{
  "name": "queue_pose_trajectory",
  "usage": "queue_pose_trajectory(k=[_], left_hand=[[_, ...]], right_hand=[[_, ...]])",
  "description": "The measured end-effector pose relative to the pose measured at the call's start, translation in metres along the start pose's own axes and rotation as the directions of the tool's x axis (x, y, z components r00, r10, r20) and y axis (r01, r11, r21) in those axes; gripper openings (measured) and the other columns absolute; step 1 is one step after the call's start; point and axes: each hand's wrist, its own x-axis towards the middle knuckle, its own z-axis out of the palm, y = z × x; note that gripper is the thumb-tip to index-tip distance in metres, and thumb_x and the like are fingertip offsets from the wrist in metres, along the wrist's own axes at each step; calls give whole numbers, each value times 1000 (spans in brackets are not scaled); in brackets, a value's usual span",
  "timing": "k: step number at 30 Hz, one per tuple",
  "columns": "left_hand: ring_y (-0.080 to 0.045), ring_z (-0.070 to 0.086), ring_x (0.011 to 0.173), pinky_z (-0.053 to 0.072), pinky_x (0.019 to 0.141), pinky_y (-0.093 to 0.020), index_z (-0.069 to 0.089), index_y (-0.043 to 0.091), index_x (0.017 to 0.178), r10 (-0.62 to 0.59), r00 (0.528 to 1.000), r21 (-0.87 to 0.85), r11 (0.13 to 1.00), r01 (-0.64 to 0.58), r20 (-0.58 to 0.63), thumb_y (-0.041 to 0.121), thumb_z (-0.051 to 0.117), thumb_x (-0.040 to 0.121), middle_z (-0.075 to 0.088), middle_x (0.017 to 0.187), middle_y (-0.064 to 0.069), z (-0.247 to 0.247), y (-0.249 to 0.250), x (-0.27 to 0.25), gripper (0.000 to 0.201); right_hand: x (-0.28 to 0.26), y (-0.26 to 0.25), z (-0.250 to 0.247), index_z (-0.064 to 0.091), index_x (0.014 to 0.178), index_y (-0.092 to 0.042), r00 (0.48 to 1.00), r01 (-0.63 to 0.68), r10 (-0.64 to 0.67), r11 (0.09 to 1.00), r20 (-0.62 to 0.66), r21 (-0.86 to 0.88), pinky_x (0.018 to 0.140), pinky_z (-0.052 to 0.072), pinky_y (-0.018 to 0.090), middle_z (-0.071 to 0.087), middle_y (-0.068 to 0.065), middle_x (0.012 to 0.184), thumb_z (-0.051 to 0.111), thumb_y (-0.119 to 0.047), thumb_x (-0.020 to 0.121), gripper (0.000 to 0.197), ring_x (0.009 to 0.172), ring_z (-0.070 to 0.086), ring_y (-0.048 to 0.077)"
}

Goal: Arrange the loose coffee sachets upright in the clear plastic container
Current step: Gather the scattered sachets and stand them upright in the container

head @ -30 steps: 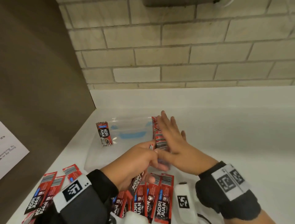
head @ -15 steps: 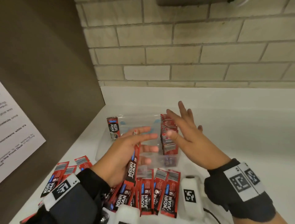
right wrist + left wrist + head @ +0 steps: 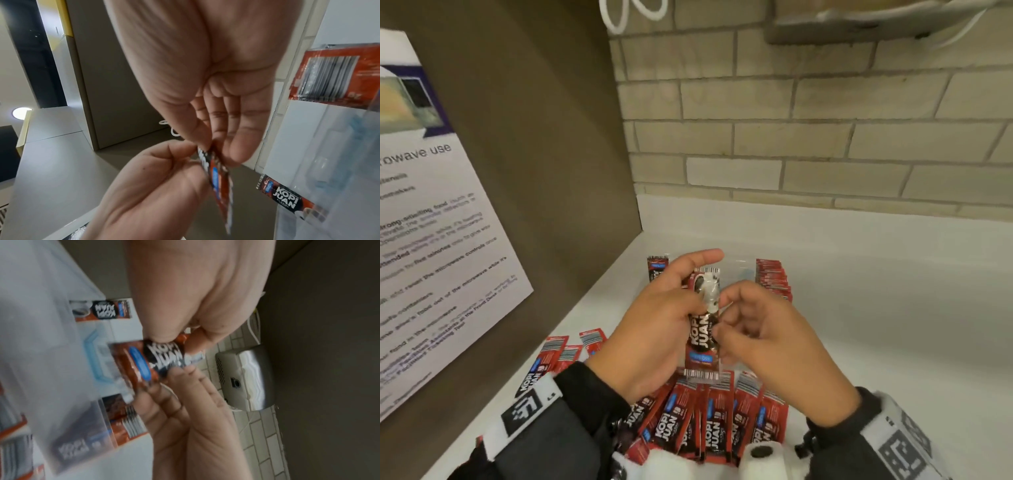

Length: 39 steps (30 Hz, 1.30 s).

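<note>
A red and black Kopi Juan sachet [image 3: 703, 329] is held up between both hands, above the counter in front of the clear plastic container [image 3: 736, 270]. My left hand [image 3: 671, 308] pinches its left side and my right hand [image 3: 743, 318] pinches its right side; the wrist views show the same sachet [image 3: 144, 363] [image 3: 218, 178] between thumbs and fingers. A row of sachets [image 3: 774, 279] stands upright at the container's right end, and one sachet [image 3: 655, 270] stands at its left end. Several loose sachets [image 3: 709, 425] lie on the counter below my hands.
More loose sachets [image 3: 558, 356] lie at the left by a brown side panel [image 3: 534, 171] bearing a printed notice [image 3: 431, 240]. A brick wall [image 3: 825, 120] rises behind the white counter [image 3: 893, 325]. A white cylindrical object [image 3: 762, 459] sits at the near edge.
Both hands have come together off the container: the left raised its sachet upright and the right, open beside the stacked row before, now pinches it too. The head camera tilted upward.
</note>
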Motion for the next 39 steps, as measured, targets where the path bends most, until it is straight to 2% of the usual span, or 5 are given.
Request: queue_pose_trajectory(k=[13,20,25,28,39], left_hand=[[-10,65,81,56,68,-28,66,20,107,-75,995,256,965,57,62,-3,58,88,66,106,-8,-19,-14,-10,31],[-11,42,60,33,59,-29,63,12,101,-83,996,47,996,82,23,-1,38,79,49,72,0,-62,-6,-29,35],[-11,35,61,27,62,-32,62,17,101,-52,999,38,998,52,-9,19,31,94,40,68,4,-103,0,-49,32],[-9,38,60,30,62,-28,59,17,95,-40,995,62,997,46,-95,29,37,97,42,67,6,-103,-7,-50,25],[-19,71,73,54,62,-32,56,12,101,-260,965,87,963,257,27,12,46,96,74,92,-9,-91,-22,-44,11]], right_hand=[[2,-1,-2,56,95,-11,983,-33,76,968,-167,248,60,55,26,62,4,74,58,6,85,20,59,62,15],[-35,-12,-26,62,98,-26,981,-190,177,959,-78,-210,72,51,30,65,-7,87,61,-18,86,14,74,64,16],[-105,2,-18,43,112,-47,849,-286,499,711,174,-643,82,41,9,44,-27,114,64,-43,82,37,99,47,-8],[-130,12,8,26,130,-46,792,-86,542,554,281,-828,95,36,20,27,-24,124,61,-64,73,69,111,30,0],[-126,16,36,44,118,-27,776,72,537,449,333,-891,90,39,28,45,-6,122,50,-32,93,27,109,44,14]])
